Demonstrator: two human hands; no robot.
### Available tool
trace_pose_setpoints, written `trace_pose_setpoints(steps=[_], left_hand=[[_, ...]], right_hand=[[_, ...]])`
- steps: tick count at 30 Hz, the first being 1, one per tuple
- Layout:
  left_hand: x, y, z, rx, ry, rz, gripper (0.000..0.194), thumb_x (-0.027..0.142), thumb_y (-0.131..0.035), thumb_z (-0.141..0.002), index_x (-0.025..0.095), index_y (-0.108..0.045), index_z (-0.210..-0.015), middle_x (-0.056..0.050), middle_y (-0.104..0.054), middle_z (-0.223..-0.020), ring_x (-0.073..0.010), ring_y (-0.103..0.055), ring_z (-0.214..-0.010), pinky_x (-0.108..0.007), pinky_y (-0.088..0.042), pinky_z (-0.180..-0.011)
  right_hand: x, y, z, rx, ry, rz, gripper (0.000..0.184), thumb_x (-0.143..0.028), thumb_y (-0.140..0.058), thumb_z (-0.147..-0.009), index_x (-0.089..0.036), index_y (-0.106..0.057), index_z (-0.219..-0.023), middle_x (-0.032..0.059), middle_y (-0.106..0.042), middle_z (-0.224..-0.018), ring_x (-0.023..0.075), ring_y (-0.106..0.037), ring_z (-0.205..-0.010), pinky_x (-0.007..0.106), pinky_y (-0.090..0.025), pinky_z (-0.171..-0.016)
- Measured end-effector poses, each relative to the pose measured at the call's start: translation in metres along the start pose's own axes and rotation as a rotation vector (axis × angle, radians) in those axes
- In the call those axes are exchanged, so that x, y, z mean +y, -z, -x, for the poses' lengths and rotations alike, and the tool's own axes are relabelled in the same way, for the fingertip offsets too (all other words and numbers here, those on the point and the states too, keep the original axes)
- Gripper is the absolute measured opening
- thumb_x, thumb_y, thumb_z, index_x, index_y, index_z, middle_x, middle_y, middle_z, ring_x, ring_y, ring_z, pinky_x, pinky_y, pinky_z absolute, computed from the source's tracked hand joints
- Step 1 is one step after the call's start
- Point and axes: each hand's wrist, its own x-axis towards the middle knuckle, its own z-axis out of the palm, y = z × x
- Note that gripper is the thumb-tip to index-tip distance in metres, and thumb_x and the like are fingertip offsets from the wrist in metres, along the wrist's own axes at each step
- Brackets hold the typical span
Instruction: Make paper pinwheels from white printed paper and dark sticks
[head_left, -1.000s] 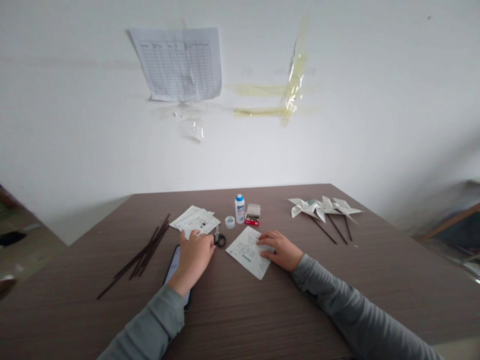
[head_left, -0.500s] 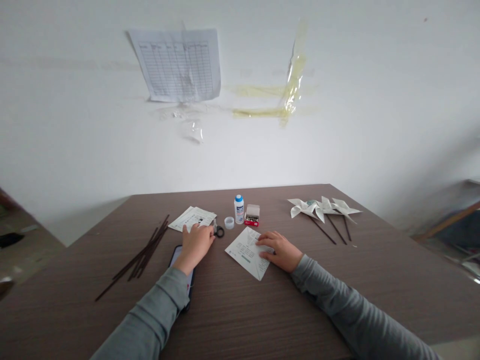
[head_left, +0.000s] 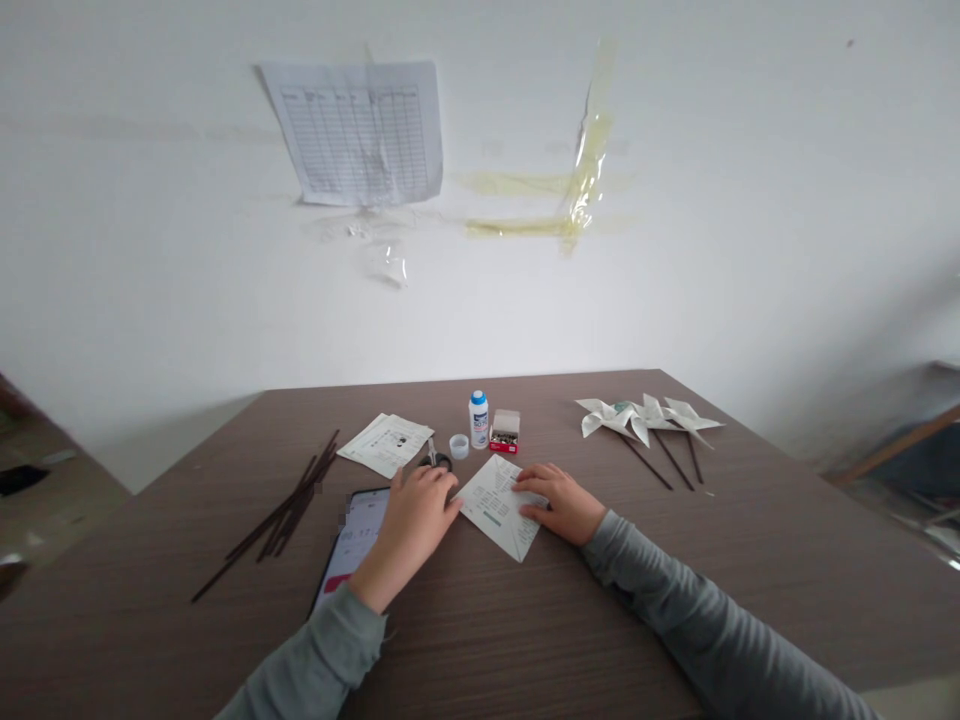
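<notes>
A square sheet of printed paper (head_left: 491, 505), creased along its diagonals, lies turned cornerwise on the table. On its right side rests my right hand (head_left: 559, 500), open, fingers spread on the sheet. My left hand (head_left: 420, 510) is open over the table, its thumb at the paper's left corner; whether it touches is hard to tell. Just beyond those fingers lie scissors (head_left: 435, 459) with black handles, partly hidden. Farther back a stack of printed paper squares (head_left: 386, 442) lies flat. Below my left wrist is a phone (head_left: 360, 530) with a lit screen, partly covered.
A white glue bottle (head_left: 478, 420) with a blue cap stands behind the paper, between a small clear cup (head_left: 459, 447) and a red box of small pins (head_left: 505, 435). Dark sticks (head_left: 289, 505) lie left. Paper pinwheels (head_left: 637, 417) on sticks lie right. A wall closes the back.
My left hand has moved from the paper stack toward me and right, to the creased sheet's left corner. More of the scissors' handles and the phone now shows. My right hand stays put.
</notes>
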Motion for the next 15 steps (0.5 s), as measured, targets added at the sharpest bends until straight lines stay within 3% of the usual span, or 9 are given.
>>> trace_pose_setpoints(steps=[3,8,15], left_hand=[[0.008,-0.015,0.01,0.041,-0.037,0.039,0.039,0.018,-0.076,-0.119,0.03,-0.098,-0.149,-0.015,-0.087,-0.178,-0.043,-0.077,-0.173,-0.072,-0.051,-0.153],[0.01,-0.035,0.018,0.015,-0.066,0.069,0.046,0.019,-0.075,-0.12,0.031,-0.095,-0.159,-0.014,-0.086,-0.179,-0.0434,-0.076,-0.175,-0.076,-0.055,-0.151],[0.01,-0.043,0.022,0.014,-0.077,0.094,0.045,0.02,-0.072,-0.12,0.031,-0.094,-0.158,-0.016,-0.086,-0.179,-0.0422,-0.077,-0.173,-0.077,-0.053,-0.152]], right_hand=[[0.0,0.001,0.0,0.001,0.0,-0.011,0.038,-0.025,-0.093,-0.108,-0.033,-0.1,-0.144,0.0129,-0.093,-0.155,0.0389,-0.086,-0.145,0.059,-0.068,-0.135],[-0.002,0.003,-0.001,-0.025,-0.031,-0.022,0.037,-0.026,-0.094,-0.108,-0.03,-0.1,-0.145,0.0151,-0.092,-0.158,0.0406,-0.085,-0.15,0.062,-0.067,-0.136],[-0.005,0.004,-0.002,-0.025,-0.042,-0.04,0.032,-0.031,-0.099,-0.107,-0.035,-0.102,-0.138,0.0118,-0.092,-0.156,0.0416,-0.083,-0.148,0.059,-0.067,-0.135]])
